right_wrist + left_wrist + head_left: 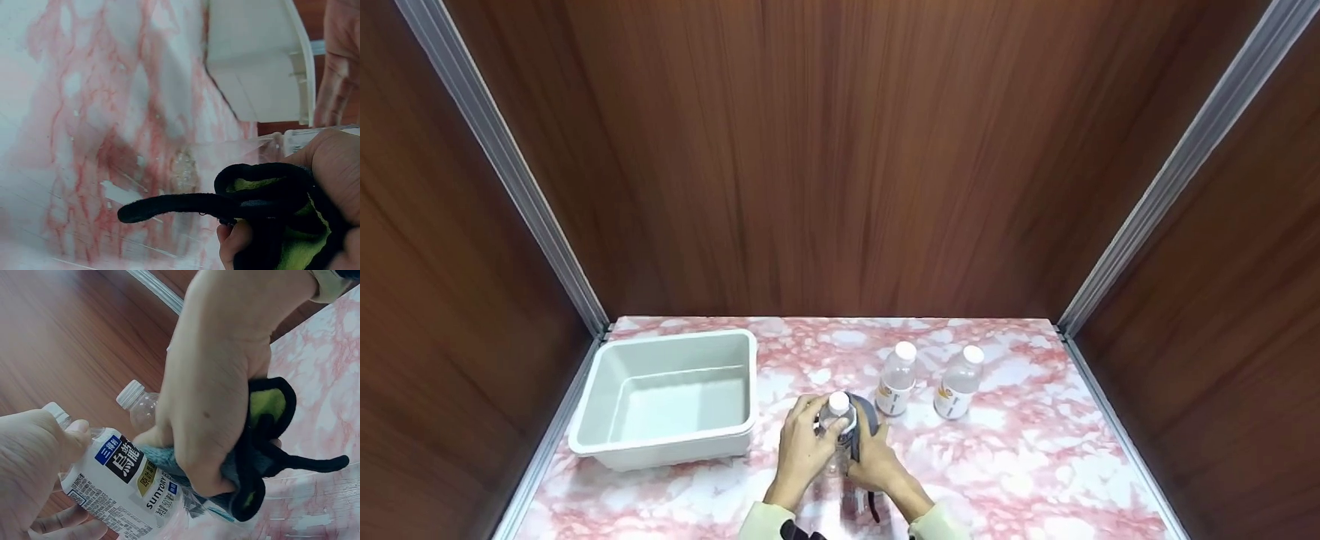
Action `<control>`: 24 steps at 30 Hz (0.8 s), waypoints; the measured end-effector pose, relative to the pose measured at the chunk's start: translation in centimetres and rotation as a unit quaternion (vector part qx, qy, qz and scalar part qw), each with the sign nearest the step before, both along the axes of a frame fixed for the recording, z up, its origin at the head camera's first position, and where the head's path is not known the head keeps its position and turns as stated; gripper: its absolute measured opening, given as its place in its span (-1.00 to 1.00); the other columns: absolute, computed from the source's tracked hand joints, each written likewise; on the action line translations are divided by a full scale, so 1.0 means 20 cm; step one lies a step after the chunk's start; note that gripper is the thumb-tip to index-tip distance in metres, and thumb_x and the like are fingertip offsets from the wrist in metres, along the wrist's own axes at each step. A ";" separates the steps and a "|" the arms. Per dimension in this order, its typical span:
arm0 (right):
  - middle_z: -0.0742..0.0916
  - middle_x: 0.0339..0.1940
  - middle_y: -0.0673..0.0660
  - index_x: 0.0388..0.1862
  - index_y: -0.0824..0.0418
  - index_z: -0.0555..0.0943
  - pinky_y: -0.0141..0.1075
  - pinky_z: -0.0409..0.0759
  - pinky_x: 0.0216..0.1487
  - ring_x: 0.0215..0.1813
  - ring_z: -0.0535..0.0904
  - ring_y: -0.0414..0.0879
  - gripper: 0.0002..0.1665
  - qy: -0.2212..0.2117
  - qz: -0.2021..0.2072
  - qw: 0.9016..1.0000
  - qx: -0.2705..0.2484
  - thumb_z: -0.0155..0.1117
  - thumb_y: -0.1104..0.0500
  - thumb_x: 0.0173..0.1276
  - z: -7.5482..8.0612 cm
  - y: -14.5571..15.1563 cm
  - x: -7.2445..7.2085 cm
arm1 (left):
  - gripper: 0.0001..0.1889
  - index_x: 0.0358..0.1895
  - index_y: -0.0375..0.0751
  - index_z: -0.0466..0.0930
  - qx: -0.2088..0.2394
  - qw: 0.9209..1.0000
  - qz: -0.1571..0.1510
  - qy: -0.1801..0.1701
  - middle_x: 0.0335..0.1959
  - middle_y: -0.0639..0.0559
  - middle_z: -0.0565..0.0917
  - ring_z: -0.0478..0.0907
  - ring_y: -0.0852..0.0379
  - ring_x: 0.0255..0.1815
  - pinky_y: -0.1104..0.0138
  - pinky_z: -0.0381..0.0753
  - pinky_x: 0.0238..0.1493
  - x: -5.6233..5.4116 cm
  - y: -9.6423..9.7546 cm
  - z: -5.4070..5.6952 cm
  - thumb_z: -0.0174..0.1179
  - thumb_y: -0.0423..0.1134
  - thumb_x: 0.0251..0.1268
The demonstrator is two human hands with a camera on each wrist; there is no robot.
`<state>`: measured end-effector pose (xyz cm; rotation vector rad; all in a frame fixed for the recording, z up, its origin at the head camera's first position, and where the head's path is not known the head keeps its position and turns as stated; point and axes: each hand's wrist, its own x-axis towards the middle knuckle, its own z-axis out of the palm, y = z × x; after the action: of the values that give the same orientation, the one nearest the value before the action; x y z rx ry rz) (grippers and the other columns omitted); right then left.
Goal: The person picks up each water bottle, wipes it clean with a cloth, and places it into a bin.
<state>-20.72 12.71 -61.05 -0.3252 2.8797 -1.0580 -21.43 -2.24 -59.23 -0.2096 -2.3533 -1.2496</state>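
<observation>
A clear plastic bottle (132, 478) with a white cap and a white, blue and black label stands in front of me. My left hand (804, 454) grips it near its top, thumb on one side and fingers on the other. In my right hand (879, 459) is a blue-grey plush cloth (256, 453) with black edging, a yellow-green lining and a black strap. The right hand holds this cloth against the bottle's side, below the left hand. In the right wrist view the cloth's black strap (169, 205) sticks out over the table; the bottle is mostly hidden there.
Two more clear bottles with white caps, one nearer (895, 381) and one farther right (959, 384), stand right of my hands. A pale grey plastic bin (667, 448) sits to the left. Brown wood-grain panels enclose the pink-and-white marbled table (1035, 465).
</observation>
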 end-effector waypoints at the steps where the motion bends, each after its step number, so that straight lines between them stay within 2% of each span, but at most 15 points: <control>1: 0.35 0.10 0.67 0.61 0.18 0.02 -0.10 0.53 -0.56 -0.48 0.54 0.11 0.22 -0.004 -0.001 1.000 0.002 0.27 0.38 -0.10 0.00 0.00 0.00 | -0.53 0.10 -0.20 0.71 0.003 1.000 -0.002 -0.003 -0.07 0.01 0.71 0.69 -0.02 0.01 0.03 0.65 0.08 0.00 0.00 0.00 0.49 -0.16 0.08; 10: 0.33 0.13 0.71 0.61 0.23 0.02 -0.08 0.56 -0.55 -0.47 0.56 0.16 0.21 -0.023 -0.008 1.000 0.007 0.27 0.38 -0.11 -0.04 0.01 0.00 | -0.53 0.12 -0.19 0.69 0.015 1.000 -0.011 -0.021 -0.01 0.00 0.69 0.66 -0.06 0.07 0.00 0.62 0.16 0.00 0.01 0.01 0.48 -0.18 0.10; 24: 0.34 0.12 0.67 0.61 0.27 0.03 -0.03 0.58 -0.52 -0.46 0.57 0.22 0.24 -0.040 -0.017 0.999 0.013 0.27 0.40 -0.15 -0.08 0.00 0.00 | -0.55 0.09 -0.19 0.69 0.002 1.000 -0.009 -0.011 -0.01 -0.02 0.69 0.66 -0.05 0.03 0.02 0.64 0.09 0.00 0.00 0.01 0.47 -0.15 0.11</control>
<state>-20.80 12.73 -62.57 -0.2259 2.8347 -1.0130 -21.51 -2.14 -59.10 -0.2170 -2.3713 -1.2712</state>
